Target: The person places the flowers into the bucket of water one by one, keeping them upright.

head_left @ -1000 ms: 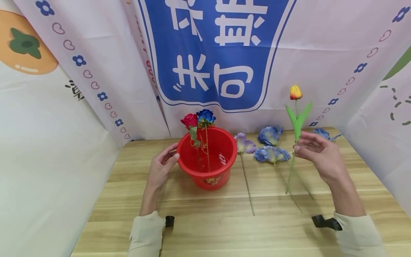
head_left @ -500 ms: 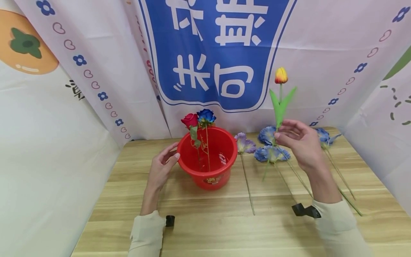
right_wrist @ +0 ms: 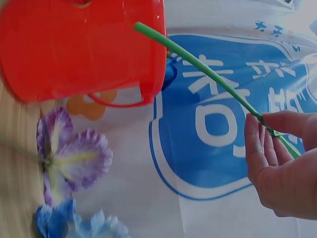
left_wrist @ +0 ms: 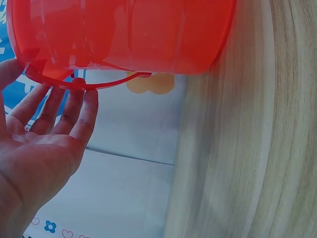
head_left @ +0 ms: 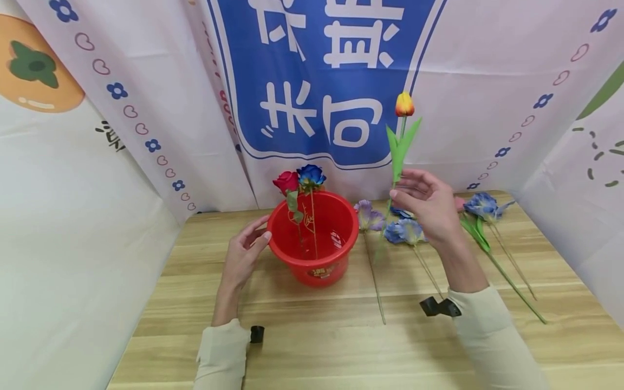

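My right hand [head_left: 425, 205] pinches the green stem of a yellow-and-red artificial tulip [head_left: 404, 104] between thumb and fingers. The tulip stands upright, raised above the table, right of a red bucket [head_left: 322, 273]. In the right wrist view the stem's lower end [right_wrist: 143, 29] overlaps the bucket wall. My left hand [head_left: 242, 254] holds the bucket at its left rim. The left wrist view has the thumb at the rim and the fingers against the red handle [left_wrist: 106, 85]. Inside the bucket stand a red rose [head_left: 286, 182] and a blue rose [head_left: 311, 176].
A purple iris-like flower [head_left: 369, 216] lies just right of the bucket. Beyond it are blue flowers [head_left: 405, 231], and another blue flower [head_left: 483, 206] lies at the far right beside a green-leaved stem [head_left: 512, 284]. A printed cloth [head_left: 292, 70] hangs behind the wooden table [head_left: 312, 341].
My right hand has carried the tulip leftward and up toward the bucket, uncovering the flowers at the far right. My left hand and the bucket have stayed in place.
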`<action>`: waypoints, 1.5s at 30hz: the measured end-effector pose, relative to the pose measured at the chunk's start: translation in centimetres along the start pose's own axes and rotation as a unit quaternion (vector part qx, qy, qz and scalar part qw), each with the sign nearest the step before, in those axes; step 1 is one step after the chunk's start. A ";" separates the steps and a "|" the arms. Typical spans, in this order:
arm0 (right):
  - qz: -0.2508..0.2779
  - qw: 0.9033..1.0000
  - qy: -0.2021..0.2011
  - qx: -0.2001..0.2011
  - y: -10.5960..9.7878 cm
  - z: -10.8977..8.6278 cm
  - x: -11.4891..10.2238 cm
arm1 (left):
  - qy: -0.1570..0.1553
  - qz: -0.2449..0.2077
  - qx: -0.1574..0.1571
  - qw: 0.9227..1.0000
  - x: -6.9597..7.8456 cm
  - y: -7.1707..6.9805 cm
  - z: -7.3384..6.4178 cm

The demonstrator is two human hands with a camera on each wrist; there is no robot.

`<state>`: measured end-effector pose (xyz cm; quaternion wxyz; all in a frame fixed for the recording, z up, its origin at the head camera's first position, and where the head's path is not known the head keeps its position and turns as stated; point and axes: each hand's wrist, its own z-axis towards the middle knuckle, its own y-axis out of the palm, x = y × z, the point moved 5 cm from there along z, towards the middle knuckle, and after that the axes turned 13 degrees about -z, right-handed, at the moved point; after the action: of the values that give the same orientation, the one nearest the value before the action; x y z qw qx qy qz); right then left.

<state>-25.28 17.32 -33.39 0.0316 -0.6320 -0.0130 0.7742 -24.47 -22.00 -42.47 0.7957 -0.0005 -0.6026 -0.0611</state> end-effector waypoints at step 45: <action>-0.176 0.984 -0.013 -0.034 10.5 3.6 2.0 | -0.009 0.011 -0.002 1.000 -0.1 -0.1 -0.1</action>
<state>-29.53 7.08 -35.25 0.1457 -0.6105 -0.1507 0.7638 -24.41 -22.14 -42.57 0.7912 -0.0096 -0.6091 -0.0539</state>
